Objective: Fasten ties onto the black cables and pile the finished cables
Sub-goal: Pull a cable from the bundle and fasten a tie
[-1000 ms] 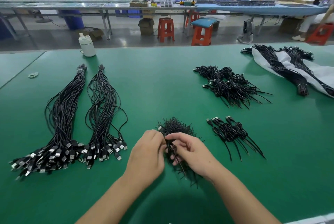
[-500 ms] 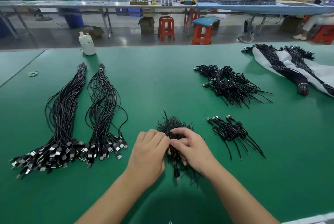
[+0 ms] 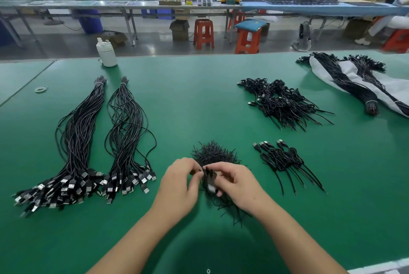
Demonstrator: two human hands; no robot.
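Head cam: your L hand (image 3: pixel 180 185) & R hand (image 3: pixel 234 182) pinch a coiled cable (image 3: pixel 209 182) over the tie pile (image 3: pixel 213 153) on the desk (image 3: pixel 199 96).

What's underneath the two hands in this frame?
A heap of short black ties on the green table, partly covered. Left hand and right hand pinch a coiled black cable; the tie itself can't be distinguished.

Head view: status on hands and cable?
Left hand and right hand both pinch one coiled black cable. Over loose black tie pile. Nothing blocking.
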